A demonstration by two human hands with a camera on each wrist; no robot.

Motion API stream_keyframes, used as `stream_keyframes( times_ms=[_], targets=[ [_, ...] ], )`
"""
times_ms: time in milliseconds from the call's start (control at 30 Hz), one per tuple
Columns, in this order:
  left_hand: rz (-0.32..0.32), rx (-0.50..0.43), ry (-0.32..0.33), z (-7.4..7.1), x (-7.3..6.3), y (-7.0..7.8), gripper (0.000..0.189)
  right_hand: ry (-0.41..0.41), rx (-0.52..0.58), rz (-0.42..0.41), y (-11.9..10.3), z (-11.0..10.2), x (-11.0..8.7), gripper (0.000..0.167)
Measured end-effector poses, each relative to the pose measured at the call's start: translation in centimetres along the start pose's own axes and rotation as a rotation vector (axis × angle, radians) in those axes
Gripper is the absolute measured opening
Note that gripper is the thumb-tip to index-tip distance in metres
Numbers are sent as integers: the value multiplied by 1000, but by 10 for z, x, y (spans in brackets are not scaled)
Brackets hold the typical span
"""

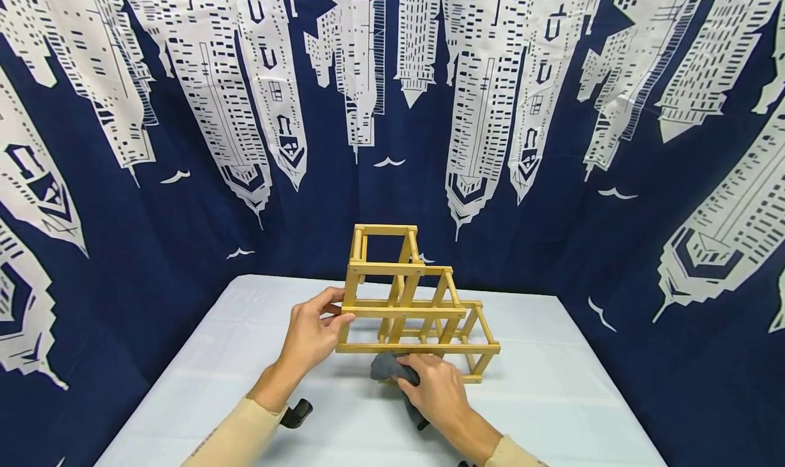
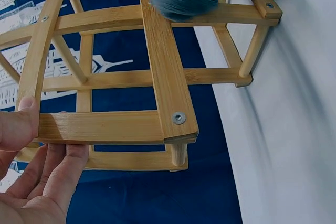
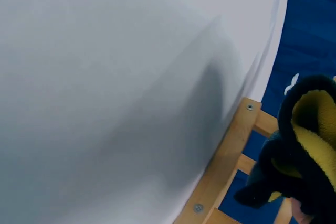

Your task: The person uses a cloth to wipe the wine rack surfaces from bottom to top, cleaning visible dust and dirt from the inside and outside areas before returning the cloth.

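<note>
Left hand (image 1: pixel 313 334) clamped on wooden rack (image 1: pixel 417 303) mid-worktop (image 1: pixel 552 385), right hand (image 1: pixel 432 385) bunching grey cloth (image 1: pixel 388 366) on bottom rail; best keep rack braced, wipe along the grain

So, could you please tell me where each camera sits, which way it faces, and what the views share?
Head: worn high, looking forward and down at the wooden rack on the table; both hands and sleeves show.
Left wrist: beside the left hand, facing along the rack; thumb and fingers show.
Right wrist: by the right hand, facing the table edge; only the cloth it holds shows clearly.
Shared: all three see rack and cloth.
</note>
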State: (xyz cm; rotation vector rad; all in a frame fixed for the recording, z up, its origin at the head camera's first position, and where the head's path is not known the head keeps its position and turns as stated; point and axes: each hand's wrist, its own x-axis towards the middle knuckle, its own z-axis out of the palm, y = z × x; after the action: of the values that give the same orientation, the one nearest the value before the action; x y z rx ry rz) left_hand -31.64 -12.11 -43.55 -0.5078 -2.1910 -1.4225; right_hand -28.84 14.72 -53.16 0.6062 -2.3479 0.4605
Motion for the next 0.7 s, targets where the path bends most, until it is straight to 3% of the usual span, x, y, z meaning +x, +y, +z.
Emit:
stream_keyframes(
  times_ms=[333, 467, 700],
  targets=[
    [13, 19, -1, 1, -1, 0, 35, -203, 44, 97, -4, 15, 0, 28],
    [19, 20, 3, 2, -1, 1, 34, -179, 23, 118, -4, 13, 1, 29],
    [32, 21, 0, 0, -1, 2, 32, -10, -31, 95, -6, 4, 2, 36]
  ],
)
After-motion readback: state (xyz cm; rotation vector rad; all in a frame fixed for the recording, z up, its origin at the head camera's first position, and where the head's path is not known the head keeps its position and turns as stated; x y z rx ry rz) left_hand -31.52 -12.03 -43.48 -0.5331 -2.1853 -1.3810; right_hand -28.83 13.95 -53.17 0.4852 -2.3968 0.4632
